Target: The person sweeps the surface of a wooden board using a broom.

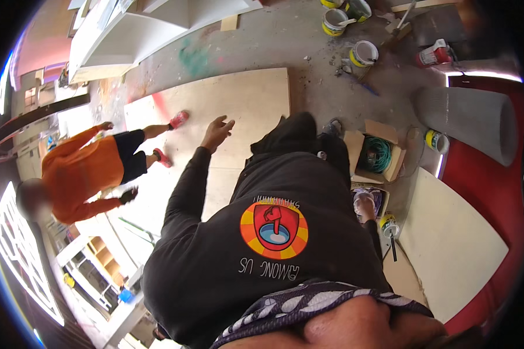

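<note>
Premises: workshop, by evidence — grey flr. [256, 53] w/ green paint stain [193, 58], lg. wood panel [244, 102], several used tubs [364, 53], white cabinet-type unit [151, 30], open carton [382, 131] w/ green coil [378, 155] — noted.

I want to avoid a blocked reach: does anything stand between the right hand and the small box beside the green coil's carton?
Nothing visible does. The right hand overlaps the small box in this view; whether they touch is unclear.
</note>
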The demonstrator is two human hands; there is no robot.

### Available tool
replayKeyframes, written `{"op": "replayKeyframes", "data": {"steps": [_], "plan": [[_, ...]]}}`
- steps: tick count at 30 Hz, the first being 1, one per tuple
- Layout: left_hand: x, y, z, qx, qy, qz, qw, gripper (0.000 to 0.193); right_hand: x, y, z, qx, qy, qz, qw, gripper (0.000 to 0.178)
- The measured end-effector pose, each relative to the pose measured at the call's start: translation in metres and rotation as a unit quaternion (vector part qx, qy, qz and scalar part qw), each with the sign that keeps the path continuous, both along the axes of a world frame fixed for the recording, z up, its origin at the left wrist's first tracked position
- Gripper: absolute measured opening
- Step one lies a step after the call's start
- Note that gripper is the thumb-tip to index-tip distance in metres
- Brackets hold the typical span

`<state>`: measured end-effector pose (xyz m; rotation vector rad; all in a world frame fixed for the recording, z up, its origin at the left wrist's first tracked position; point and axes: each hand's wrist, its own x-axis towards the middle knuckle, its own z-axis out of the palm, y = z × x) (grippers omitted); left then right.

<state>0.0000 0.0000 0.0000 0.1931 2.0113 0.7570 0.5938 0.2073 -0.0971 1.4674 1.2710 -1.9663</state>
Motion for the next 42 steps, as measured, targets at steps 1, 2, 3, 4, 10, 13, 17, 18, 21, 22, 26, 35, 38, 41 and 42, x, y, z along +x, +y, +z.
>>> {"op": "replayKeyframes", "data": {"steps": [1,2,3,4,10,13,17,18,21,22,26,35,38,41,42], "plan": [[0.012,-0.003,0.012,-0.017,-0.01,0.074,0.997,0.086,0.003,-0.003,0.006,0.312,-0.017,0.149,0.938,0.031],[0.023,-0.014,0.011,-0.067,-0.036,0.108,0.991,0.087,0.007,0.009,0.011,0.282,-0.025,0.073,0.956,0.03],[0.007,0.041,-0.016,-0.105,-0.015,0.082,0.991,0.09,-0.015,0.086,-0.026,0.291,-0.021,-0.012,0.956,0.028],[0.025,0.048,-0.02,-0.125,0.008,0.059,0.99,0.088,-0.026,0.111,-0.011,0.278,-0.014,-0.054,0.959,0.025],[0.035,0.107,-0.014,-0.088,-0.037,-0.056,0.994,0.076,-0.132,0.241,0.042,0.28,0.035,-0.131,0.95,0.027],[0.018,0.146,-0.034,-0.083,-0.057,-0.058,0.993,0.072,-0.159,0.274,0.043,0.348,0.017,-0.014,0.937,0.025],[-0.012,0.221,-0.052,-0.004,-0.013,0.004,1.0,0.051,-0.168,0.285,0.031,0.342,-0.033,0.04,0.938,0.026],[-0.017,0.242,-0.047,0.023,-0.023,0.031,0.999,0.048,-0.177,0.288,0.027,0.381,-0.028,0.077,0.921,0.026],[-0.018,0.277,-0.045,0.057,-0.048,0.078,0.994,0.045,-0.193,0.322,0.037,0.439,-0.037,0.082,0.894,0.027],[-0.016,0.285,-0.046,0.061,-0.055,0.094,0.992,0.044,-0.197,0.338,0.042,0.457,-0.046,0.044,0.887,0.027],[0.009,0.298,-0.054,0.03,-0.049,0.166,0.984,0.049,-0.205,0.419,0.05,0.392,-0.007,0.018,0.92,0.027],[0.135,0.307,-0.075,-0.083,0.063,0.418,0.902,0.047,-0.217,0.598,-0.019,0.258,0.068,0.247,0.931,0.026],[0.242,0.366,-0.062,-0.139,-0.047,0.365,0.919,0.063,-0.198,0.701,-0.045,0.111,-0.004,0.273,0.956,0.022],[0.344,0.393,-0.077,-0.146,0.058,0.417,0.895,0.07,-0.188,0.81,-0.05,0.1,-0.036,0.131,0.986,0.01],[0.345,0.415,-0.072,-0.119,0.039,0.448,0.885,0.064,-0.186,0.848,-0.059,0.102,-0.051,0.043,0.993,0.009]]}}
